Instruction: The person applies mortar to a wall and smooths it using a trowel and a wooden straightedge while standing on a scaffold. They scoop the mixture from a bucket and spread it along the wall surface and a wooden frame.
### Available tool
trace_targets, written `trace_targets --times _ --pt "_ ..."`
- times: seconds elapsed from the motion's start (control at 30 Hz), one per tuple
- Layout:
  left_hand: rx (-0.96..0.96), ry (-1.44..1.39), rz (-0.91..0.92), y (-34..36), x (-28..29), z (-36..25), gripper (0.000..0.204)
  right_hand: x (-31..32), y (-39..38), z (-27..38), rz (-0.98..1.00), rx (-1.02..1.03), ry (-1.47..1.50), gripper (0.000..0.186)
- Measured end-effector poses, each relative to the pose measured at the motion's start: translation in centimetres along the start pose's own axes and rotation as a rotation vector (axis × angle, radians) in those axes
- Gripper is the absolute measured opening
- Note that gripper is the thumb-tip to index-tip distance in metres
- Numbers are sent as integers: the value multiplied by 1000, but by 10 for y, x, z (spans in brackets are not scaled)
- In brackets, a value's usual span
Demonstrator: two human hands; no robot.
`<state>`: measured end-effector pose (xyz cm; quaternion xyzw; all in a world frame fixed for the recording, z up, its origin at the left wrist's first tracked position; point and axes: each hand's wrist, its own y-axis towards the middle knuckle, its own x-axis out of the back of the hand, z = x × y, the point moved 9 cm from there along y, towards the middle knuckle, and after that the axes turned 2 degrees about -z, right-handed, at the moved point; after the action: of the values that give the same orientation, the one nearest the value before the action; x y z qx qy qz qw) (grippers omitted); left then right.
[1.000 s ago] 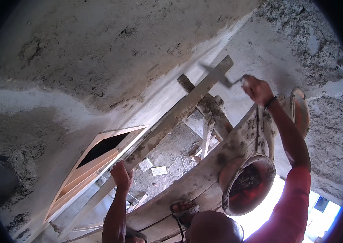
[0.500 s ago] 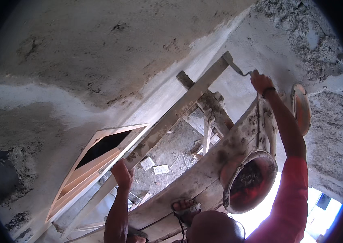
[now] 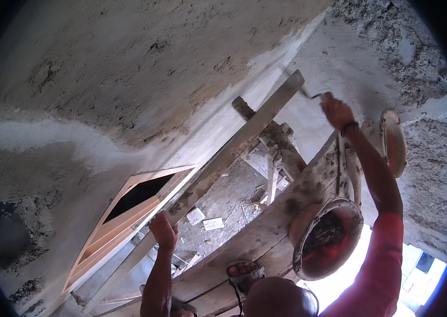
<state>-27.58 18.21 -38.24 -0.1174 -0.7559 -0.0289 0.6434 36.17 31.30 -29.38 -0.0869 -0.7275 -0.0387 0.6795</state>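
My left hand [image 3: 164, 231] is closed around the lower part of a long, mortar-stained wooden straightedge board [image 3: 223, 165], which slants up to the right along the plastered wall [image 3: 181, 68]. Near the board's upper end, my right hand [image 3: 338, 112] grips the handle of a trowel [image 3: 315, 96]. Its thin bent neck shows, but the blade is blurred and partly hidden by the board's end. Wet-looking pale plaster runs along the wall corner behind the board.
I stand on scaffold planks [image 3: 281, 222], a sandalled foot [image 3: 243, 268] on them. A mortar-crusted bucket [image 3: 326, 240] stands at right, with a round pan [image 3: 393, 143] beyond. Wooden supports [image 3: 276, 142] cross behind the board. A wooden window frame [image 3: 128, 211] is left; rubble lies on the floor below.
The right hand and trowel have moved slightly left and down, and the blade has slipped partly out of sight at the board's end. The left hand still grips the board, a little lower in view.
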Motion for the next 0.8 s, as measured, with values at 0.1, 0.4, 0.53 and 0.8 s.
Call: trace_targets --times 0.1,0.4,0.53,0.8 --pt "-53 -27 -84 5 5 -9 63 -3 -1 -19 -37 45 -5 35" --pt "-23 -19 -108 -5 5 -3 70 -2 9 6 47 70 -134 35" --pt "-76 -1 -123 13 1 -25 70 -39 22 -173 93 -421 -281 39" --pt "-26 -5 -106 4 9 -15 72 -19 9 -40 31 -2 -105 37"
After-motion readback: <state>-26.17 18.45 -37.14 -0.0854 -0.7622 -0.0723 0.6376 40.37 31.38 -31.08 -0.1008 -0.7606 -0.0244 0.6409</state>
